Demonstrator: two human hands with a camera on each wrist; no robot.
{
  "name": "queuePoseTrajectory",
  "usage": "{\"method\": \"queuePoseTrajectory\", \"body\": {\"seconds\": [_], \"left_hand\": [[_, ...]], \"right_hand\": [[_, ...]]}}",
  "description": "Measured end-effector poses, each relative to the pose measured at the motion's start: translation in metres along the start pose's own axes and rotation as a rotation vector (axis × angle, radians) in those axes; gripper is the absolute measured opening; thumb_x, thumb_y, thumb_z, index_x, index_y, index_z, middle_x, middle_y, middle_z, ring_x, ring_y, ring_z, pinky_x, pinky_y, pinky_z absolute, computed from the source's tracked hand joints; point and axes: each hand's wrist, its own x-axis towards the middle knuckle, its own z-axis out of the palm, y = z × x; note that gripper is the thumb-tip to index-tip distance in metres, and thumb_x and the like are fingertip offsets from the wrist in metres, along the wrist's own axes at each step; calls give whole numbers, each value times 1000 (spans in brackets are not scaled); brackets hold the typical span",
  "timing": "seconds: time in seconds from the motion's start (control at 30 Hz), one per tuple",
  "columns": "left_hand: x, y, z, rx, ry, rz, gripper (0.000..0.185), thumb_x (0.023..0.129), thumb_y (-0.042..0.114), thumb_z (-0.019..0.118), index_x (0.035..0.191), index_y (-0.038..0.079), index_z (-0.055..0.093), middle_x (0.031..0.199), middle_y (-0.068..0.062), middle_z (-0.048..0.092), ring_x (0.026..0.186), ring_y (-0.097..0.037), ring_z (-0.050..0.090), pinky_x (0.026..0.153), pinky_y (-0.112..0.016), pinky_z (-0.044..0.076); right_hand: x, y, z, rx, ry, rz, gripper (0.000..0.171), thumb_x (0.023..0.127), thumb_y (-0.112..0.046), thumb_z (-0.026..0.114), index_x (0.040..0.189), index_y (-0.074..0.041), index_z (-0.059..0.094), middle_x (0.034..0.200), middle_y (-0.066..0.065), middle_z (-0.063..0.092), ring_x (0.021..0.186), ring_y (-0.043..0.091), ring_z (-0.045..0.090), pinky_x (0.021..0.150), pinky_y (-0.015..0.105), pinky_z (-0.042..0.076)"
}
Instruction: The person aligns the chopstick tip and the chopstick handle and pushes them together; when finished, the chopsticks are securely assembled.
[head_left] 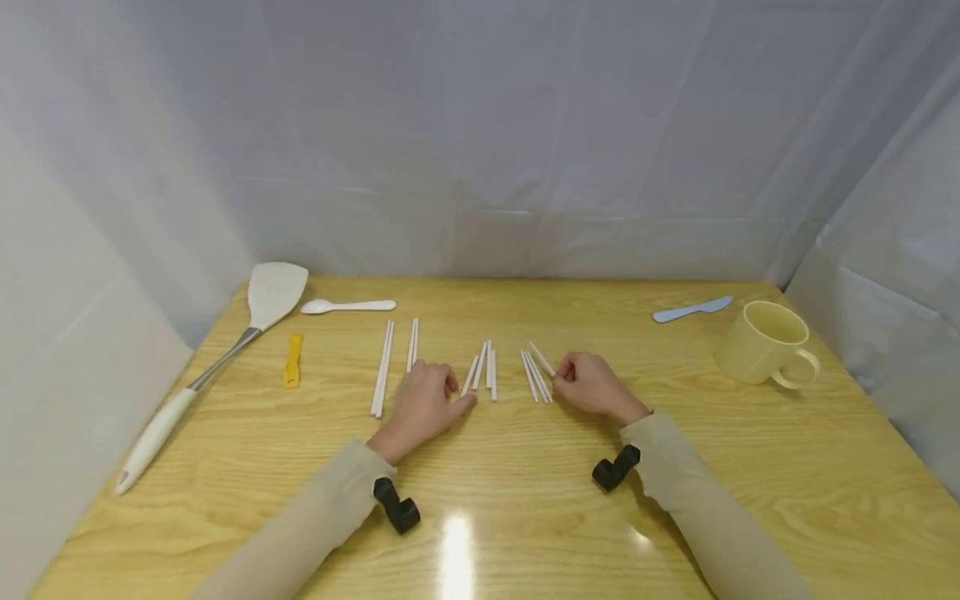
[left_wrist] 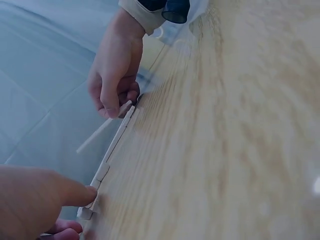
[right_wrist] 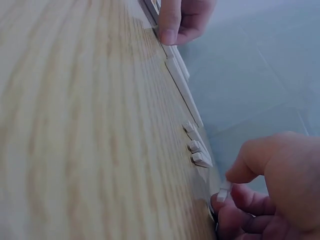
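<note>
My right hand [head_left: 592,385] pinches a short white stick [head_left: 542,358] between thumb and fingers, its far end pointing up and left. Just left of it lie several short white sticks [head_left: 534,375], side by side at a slant. My left hand [head_left: 423,404] is at the near end of another group of short white sticks [head_left: 492,375], its thumb at the end of the leftmost one. In the left wrist view, that thumb [left_wrist: 80,194] overlaps the stick ends. Two pairs of longer white sticks lie beside the left hand; one pair [head_left: 382,367] is fully visible, the other [head_left: 412,342] partly hidden by the hand.
On the left are a turner [head_left: 277,292] with a long white handle, a white spoon [head_left: 348,306] and a small yellow utensil [head_left: 292,361]. A blue knife [head_left: 692,309] and a yellow mug [head_left: 761,342] stand to the right. A pale curtain [head_left: 480,167] hangs behind the table [head_left: 525,500].
</note>
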Motion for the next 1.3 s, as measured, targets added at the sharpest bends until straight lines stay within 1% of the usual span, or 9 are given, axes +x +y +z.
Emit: {"method": "queuePoseTrajectory", "body": {"seconds": [0.23,0.4,0.5,0.57,0.7,0.8,0.9,1.1,1.3], "left_hand": [[-1,3,1,27,17,-12,18,78,23,73,66,10,67,61,0,59,59,-16,49,52,-28,38],[0,6,2,32,49,-25,14,75,17,71,63,10,65,56,0,57,49,-13,47,42,-24,35],[0,6,3,-36,49,-43,12,78,14,71,69,7,67,58,-1,59,47,-11,48,42,-22,37],[0,6,3,-106,42,-45,11,81,13,71,74,5,67,61,-1,61,50,-9,49,44,-21,39],[1,8,6,-304,-7,-64,11,85,12,70,80,2,67,68,-4,63,57,-10,52,51,-21,42],[0,11,10,-412,-34,-74,12,87,12,70,85,1,67,73,-6,64,62,-11,54,55,-22,44],[-2,17,12,-465,-47,-70,13,88,11,69,92,-1,67,76,-6,65,65,-10,55,57,-21,45],[-10,30,12,-495,-106,0,11,88,6,67,94,-2,71,73,-7,65,59,-8,48,51,-18,39],[-17,36,15,-507,-143,57,5,86,7,69,89,3,71,75,-4,67,63,-6,53,58,-20,46]], "right_hand": [[1,-1,2,62,55,-11,8,88,-8,57,87,0,57,74,7,56,66,14,50,61,25,41],[1,-3,1,182,55,-18,7,93,-6,56,94,1,54,77,7,54,68,15,50,60,24,41],[1,-5,0,325,37,10,13,96,-3,54,107,4,52,84,15,58,72,20,57,64,26,49],[1,-5,-1,409,11,23,24,97,-1,52,119,7,50,91,21,60,76,24,62,69,30,53],[3,-5,-4,475,-29,8,36,97,0,51,131,11,48,94,27,64,79,26,66,74,34,56],[4,-5,-5,499,-40,-15,34,96,1,51,128,14,51,96,30,65,78,21,67,73,33,57],[3,-7,-6,530,-69,-35,29,95,2,53,120,16,54,97,30,65,77,16,66,73,33,57],[0,-20,-8,496,-108,-94,18,94,-1,56,107,10,57,90,20,67,75,15,66,69,33,56],[-3,-28,-10,523,-77,-80,18,97,-6,53,104,9,59,90,20,68,72,15,65,66,35,55]]}}
